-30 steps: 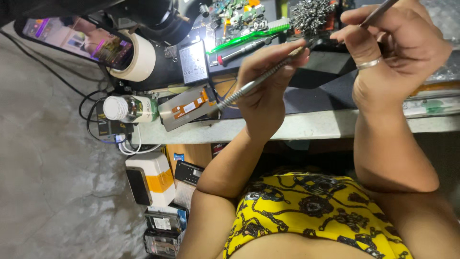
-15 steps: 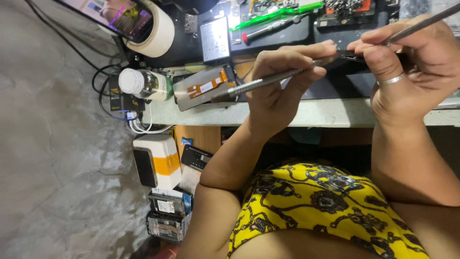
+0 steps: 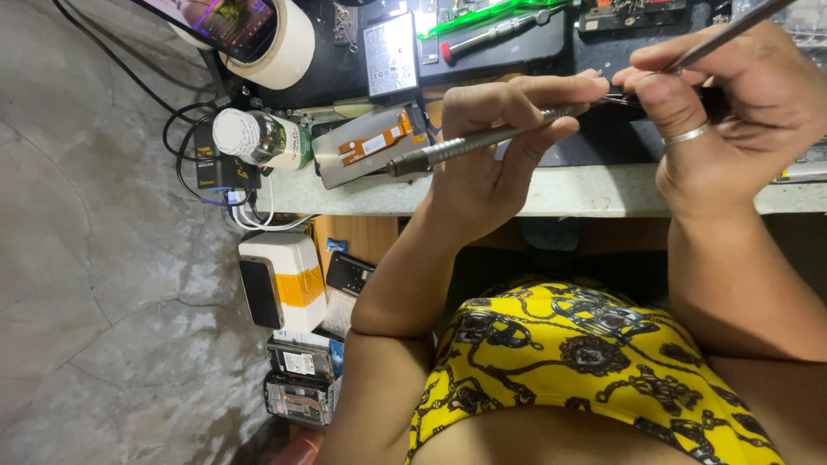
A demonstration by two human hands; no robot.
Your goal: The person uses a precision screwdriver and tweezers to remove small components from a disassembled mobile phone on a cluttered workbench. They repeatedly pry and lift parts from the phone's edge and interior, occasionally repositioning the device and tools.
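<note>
At the upper left of the frame one roll of tape (image 3: 289, 39) lies on the desk (image 3: 551, 191) beside one phone (image 3: 220, 15) with a lit screen. Below them stand one white-capped bottle (image 3: 258, 138) and one grey panel with an orange flex strip (image 3: 366, 148). Under the desk edge, lower left, sit one white and yellow box (image 3: 289, 280) and a stack of small device parts (image 3: 301, 383). Mid-frame, the left hand (image 3: 495, 146) has its fingers curled closed around one grey metal screwdriver (image 3: 465, 148), tip pointing left. At the upper right, the right hand (image 3: 732, 112), wearing one ring, pinches one thin metal tool (image 3: 732, 33) between closed fingers. One red-tipped screwdriver (image 3: 491, 39) lies on the dark mat behind.
</note>
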